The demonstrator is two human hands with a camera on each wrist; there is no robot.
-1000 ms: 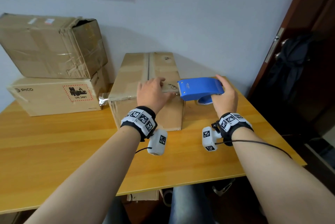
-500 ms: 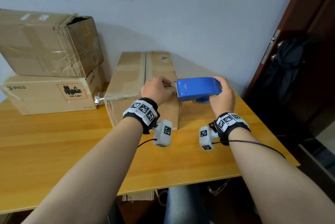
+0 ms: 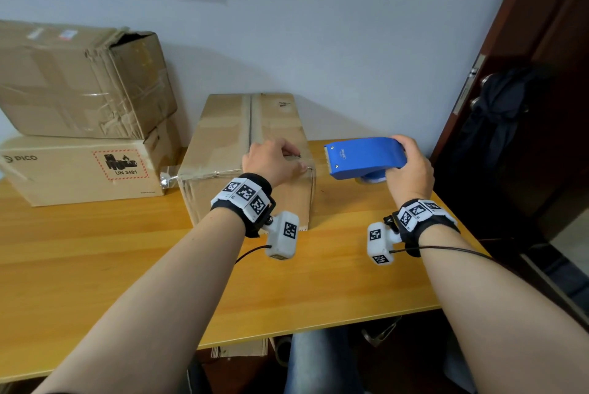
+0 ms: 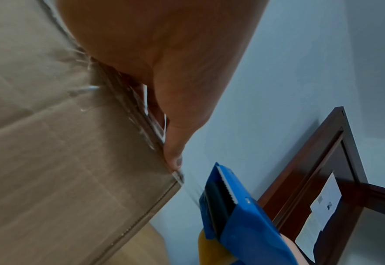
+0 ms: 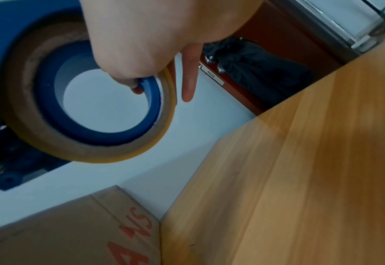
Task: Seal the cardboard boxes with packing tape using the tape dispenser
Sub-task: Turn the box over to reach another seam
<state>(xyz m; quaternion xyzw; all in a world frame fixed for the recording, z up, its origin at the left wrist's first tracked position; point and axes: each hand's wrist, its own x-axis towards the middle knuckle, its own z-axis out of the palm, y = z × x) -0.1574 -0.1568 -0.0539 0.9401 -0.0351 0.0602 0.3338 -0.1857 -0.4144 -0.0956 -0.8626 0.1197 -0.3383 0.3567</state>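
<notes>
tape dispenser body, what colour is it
Blue; the tape dispenser shows best in the head view, gripped by the right hand.

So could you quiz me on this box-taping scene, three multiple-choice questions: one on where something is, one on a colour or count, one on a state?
1. Where is the tape dispenser?
A. flat on the table
B. in the air, right of the middle box
C. on the stacked boxes

2. What colour is it?
A. red
B. green
C. blue

3. What is the left hand doing?
A. pressing on the middle box's near top edge
B. hanging idle
C. gripping the dispenser

Answers: B, the right hand holds it clear of the table; C, its body is blue; A, its fingers rest on that edge.
</notes>
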